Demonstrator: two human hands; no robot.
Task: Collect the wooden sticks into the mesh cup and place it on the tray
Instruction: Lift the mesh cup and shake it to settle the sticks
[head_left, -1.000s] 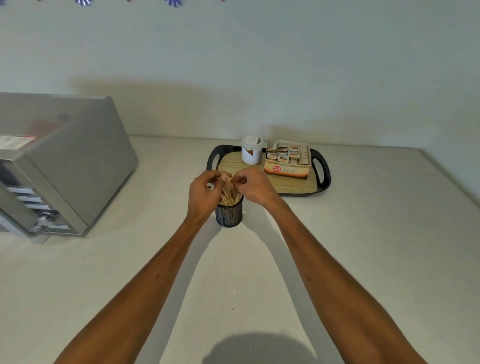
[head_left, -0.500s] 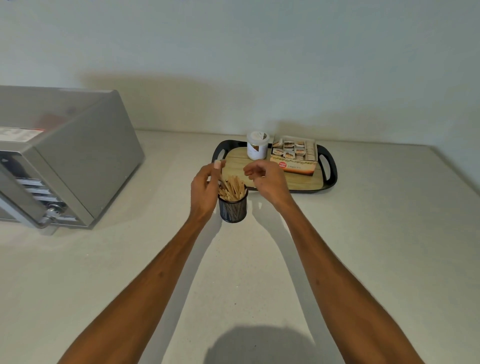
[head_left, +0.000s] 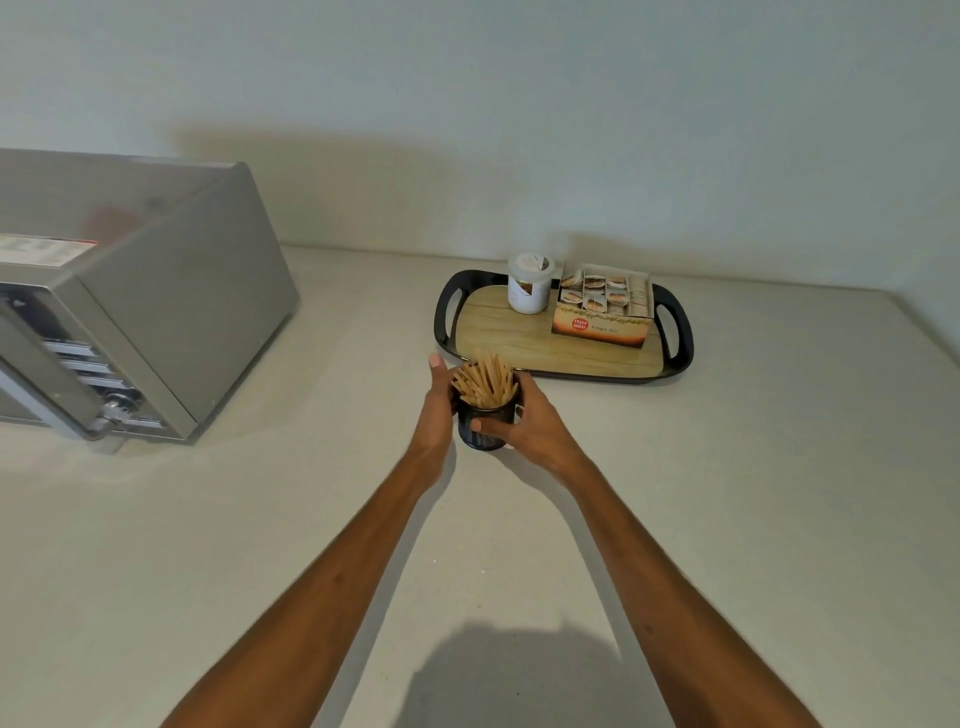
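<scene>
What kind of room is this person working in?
Most likely a kitchen or office pantry. A silver microwave sits on a pale counter, and a tray against the wall holds a box of tea bags and a small white jar.

Seen from the mesh cup (head_left: 483, 427), the tray (head_left: 524, 343) lies toward 1 o'clock, its near rim just beyond the wooden sticks (head_left: 484, 383). The tray's near and left wood-grain floor is bare. At its far edge stand a white jar (head_left: 530, 285) and, just beside it to the right, an open tea-bag box (head_left: 602, 306), which fills the far right part. The left hand (head_left: 435, 415) flanks the cup at 9 o'clock and the right hand (head_left: 530, 426) at 3 o'clock, both touching it. A toaster oven (head_left: 140, 306) stands well apart toward 10 o'clock. The countertop (head_left: 779, 467) from 3 through 6 to 8 o'clock is open, crossed only by the two forearms. The wall (head_left: 519, 130) closes off 12 o'clock behind the tray.
</scene>
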